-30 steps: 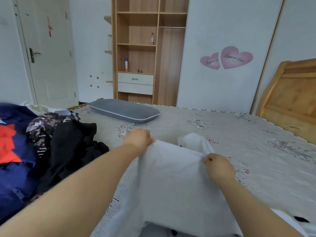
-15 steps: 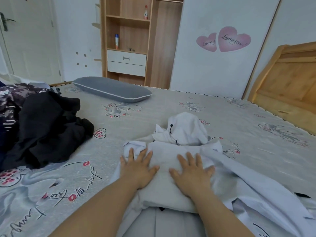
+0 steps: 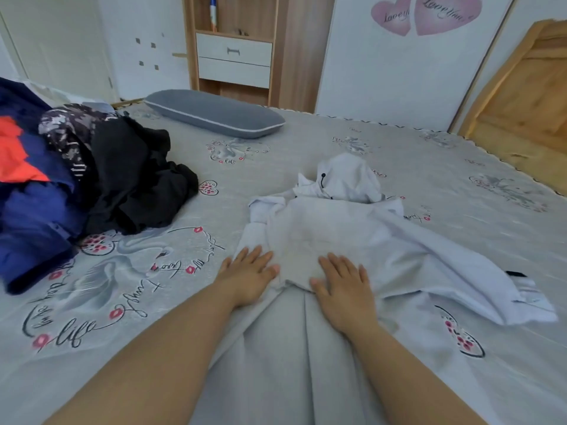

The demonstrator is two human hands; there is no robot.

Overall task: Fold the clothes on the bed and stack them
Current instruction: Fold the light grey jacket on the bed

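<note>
Both palms down flat: the left hand (image 3: 248,275) and right hand (image 3: 343,283) press, fingers straight, on the white hoodie (image 3: 346,228) spread mid-bed (image 3: 445,167), clothes pile (image 3: 76,176) to the left.

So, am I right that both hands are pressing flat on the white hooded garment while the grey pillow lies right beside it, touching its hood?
Not quite. The head view shows the left hand and right hand pressing flat on the white hooded garment, but the grey pillow lies well apart from it, farther up the bed, with bare patterned sheet between pillow and hood.
</note>
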